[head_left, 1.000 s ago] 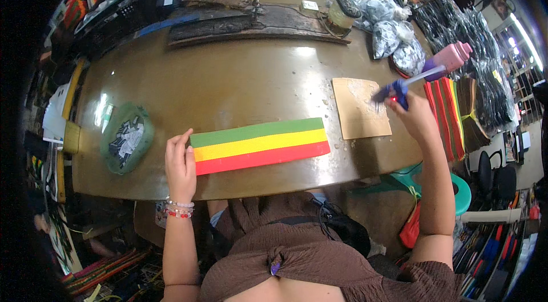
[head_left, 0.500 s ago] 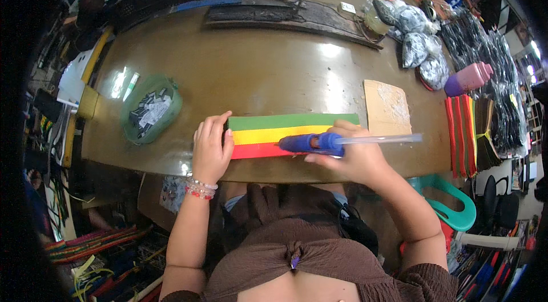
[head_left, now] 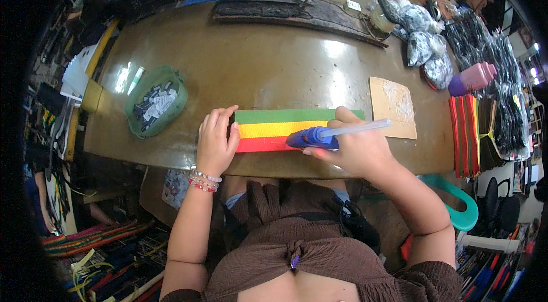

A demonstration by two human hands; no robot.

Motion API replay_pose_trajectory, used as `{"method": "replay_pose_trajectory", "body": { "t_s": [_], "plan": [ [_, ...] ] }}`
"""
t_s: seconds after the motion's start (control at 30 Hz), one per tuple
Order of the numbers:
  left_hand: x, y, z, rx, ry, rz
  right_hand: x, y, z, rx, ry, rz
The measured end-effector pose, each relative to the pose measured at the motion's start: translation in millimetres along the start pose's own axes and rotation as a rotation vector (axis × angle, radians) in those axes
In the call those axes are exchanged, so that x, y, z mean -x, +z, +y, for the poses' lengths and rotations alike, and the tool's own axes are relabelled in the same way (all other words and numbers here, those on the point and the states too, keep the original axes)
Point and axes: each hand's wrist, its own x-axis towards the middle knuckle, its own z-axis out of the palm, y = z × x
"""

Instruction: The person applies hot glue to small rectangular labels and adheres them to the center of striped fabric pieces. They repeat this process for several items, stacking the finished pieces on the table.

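Tricolour woven strip [head_left: 279,129], banded green, yellow and red from far edge to near, lying flat on the tabletop [head_left: 245,62] close to its front edge. The long axis runs left to right across the front of the body, roughly parallel to that edge, with the strip between the two hands. Left hand [head_left: 218,137]: placed at the strip's left end, the four fingers extended close together, the thumb set apart along the end; whether they pinch the material cannot be told. Right hand [head_left: 365,147]: above the right-hand part, its fingers wrapped about a blue glue gun [head_left: 313,137] with a translucent glue stick [head_left: 362,127] projecting rearward. The nozzle points left along the long axis, over the red band near its border with the yellow; contact is not discernible. The right hand is nearer mid-length, the left nearer the end. Beyond the strip's right end, a cardboard piece [head_left: 383,111]; well to the left, a green tub [head_left: 181,96] of small labels [head_left: 157,102].
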Motion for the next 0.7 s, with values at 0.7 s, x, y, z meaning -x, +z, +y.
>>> {"method": "replay_pose_trajectory", "body": {
  "t_s": [0.7],
  "plan": [
    [1,-20,7,0.196,-0.018,0.194,84,100,171,-0.116,0.803,0.679]
  ]
}}
